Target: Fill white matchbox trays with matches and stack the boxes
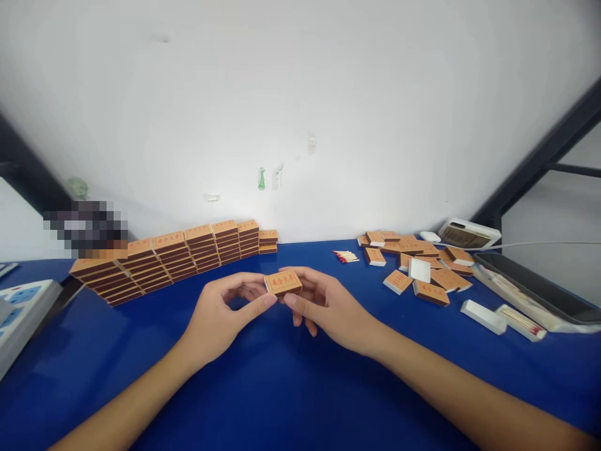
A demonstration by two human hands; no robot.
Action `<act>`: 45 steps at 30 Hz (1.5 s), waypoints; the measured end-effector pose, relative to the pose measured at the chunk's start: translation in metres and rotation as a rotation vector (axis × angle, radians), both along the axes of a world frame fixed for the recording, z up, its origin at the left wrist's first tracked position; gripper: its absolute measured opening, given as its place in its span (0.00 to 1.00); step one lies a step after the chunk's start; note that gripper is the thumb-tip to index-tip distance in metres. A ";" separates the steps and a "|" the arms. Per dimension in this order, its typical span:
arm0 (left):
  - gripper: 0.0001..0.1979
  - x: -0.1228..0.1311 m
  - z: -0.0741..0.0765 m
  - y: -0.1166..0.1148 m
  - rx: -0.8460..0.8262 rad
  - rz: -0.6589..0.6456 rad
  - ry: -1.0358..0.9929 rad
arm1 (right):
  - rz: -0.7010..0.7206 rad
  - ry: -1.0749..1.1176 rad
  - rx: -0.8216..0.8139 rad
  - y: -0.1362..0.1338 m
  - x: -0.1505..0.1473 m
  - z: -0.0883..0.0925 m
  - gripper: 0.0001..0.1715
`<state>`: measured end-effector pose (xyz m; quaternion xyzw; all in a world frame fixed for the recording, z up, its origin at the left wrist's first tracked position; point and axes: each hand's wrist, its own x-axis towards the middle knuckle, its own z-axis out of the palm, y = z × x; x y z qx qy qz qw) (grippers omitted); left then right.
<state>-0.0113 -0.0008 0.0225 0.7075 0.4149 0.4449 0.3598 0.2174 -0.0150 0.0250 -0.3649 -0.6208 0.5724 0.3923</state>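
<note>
An orange matchbox [283, 282] with red lettering and dark brown sides is held between both hands above the blue table [263, 388]. My left hand [228, 307] pinches its left end with thumb and fingers. At the right end, my right hand [328, 304] grips it, thumb in front and fingers behind, the lower fingers hanging below. The box looks closed, with a little white showing at its left end. Beyond the hands to the left stands a long row of stacked matchboxes [188, 250], ending in a shorter stack [268, 242].
Loose matchboxes [431, 292] lie piled at the right, beside scattered red-tipped matches [345, 256]. Nearer are a white inner tray [483, 316] and a tray of matches [520, 322]. A black tray [539, 288] sits far right, a white power strip [28, 313] far left. A white wall [300, 94] rises behind.
</note>
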 end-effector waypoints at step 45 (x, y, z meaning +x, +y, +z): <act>0.17 -0.024 -0.011 0.033 0.027 0.157 0.077 | -0.233 -0.619 0.563 0.123 0.047 0.060 0.32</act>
